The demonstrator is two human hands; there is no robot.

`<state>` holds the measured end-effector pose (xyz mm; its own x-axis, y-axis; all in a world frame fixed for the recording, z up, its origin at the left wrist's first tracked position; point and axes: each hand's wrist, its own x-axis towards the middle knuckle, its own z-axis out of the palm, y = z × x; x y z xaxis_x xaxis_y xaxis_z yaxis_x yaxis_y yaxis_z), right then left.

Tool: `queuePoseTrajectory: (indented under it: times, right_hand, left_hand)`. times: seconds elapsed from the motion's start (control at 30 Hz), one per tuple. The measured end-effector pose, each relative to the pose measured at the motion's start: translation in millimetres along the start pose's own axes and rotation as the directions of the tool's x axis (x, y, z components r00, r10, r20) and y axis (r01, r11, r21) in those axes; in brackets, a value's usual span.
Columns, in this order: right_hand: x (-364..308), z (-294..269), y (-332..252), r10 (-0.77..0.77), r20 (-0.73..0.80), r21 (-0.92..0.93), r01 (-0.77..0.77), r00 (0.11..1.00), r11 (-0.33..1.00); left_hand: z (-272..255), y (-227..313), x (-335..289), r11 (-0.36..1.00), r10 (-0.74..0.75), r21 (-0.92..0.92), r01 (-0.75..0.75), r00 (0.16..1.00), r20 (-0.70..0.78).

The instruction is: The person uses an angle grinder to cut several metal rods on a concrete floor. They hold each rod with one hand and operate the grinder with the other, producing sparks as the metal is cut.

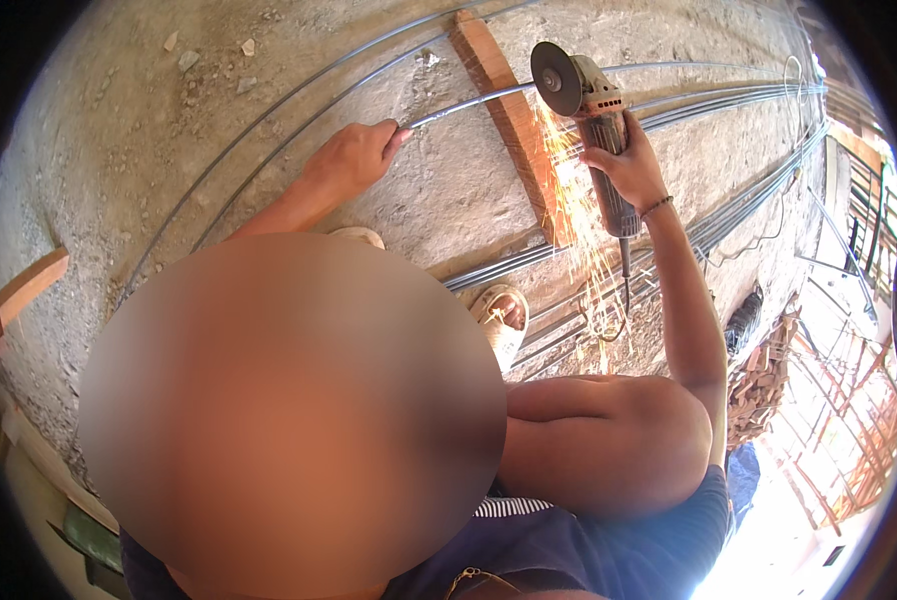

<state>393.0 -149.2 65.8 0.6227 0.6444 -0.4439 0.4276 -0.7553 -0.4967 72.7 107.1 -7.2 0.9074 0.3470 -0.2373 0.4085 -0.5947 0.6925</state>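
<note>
Rough concrete floor (pixel 149 130) bears long steel rods (pixel 729 215) and a wooden block (pixel 509 120).

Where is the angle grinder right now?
In the head view the angle grinder sits upper right of centre, gripped by the right hand, its disc over the steel rod beside the wooden block, throwing sparks.

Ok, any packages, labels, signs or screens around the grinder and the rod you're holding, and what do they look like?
None show in this view: no package, sign or screen.
Grey angle grinder with dark round disc: in the right hand, throwing sparks; no label can be made out on its body.
Thin grey steel rod: pinched by the left hand, crossing a reddish wooden plank; bare metal.
</note>
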Motion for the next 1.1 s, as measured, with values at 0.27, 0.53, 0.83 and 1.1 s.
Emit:
queuePoseTrajectory:
  times: [0.27, 0.53, 0.83, 1.1]
  right_hand:
    - [-1, -1, -10, -0.032, 0.041, 0.133, 0.026, 0.999, 0.991]
    - [-5, -6, -11, -0.03, 0.013, 0.001, 0.03, 0.999, 1.0]
    - [-48, -12, -14, 0.071, 0.011, 0.323, -0.07, 0.997, 0.944]
    - [-85, -29, 11, 0.059, -0.042, 0.248, -0.047, 0.997, 0.968]
  left_hand:
    - [2, 0, 1, 1.0, 0.015, 0.012, -0.015, 0.999, -0.038]
    - [4, -1, 0, 0.999, -0.013, -0.041, 0.012, 1.0, -0.022]
    - [26, 12, -14, 0.989, -0.028, -0.145, 0.039, 0.997, 0.078]
    - [61, 42, -32, 0.989, -0.006, -0.148, 0.018, 0.997, 0.079]
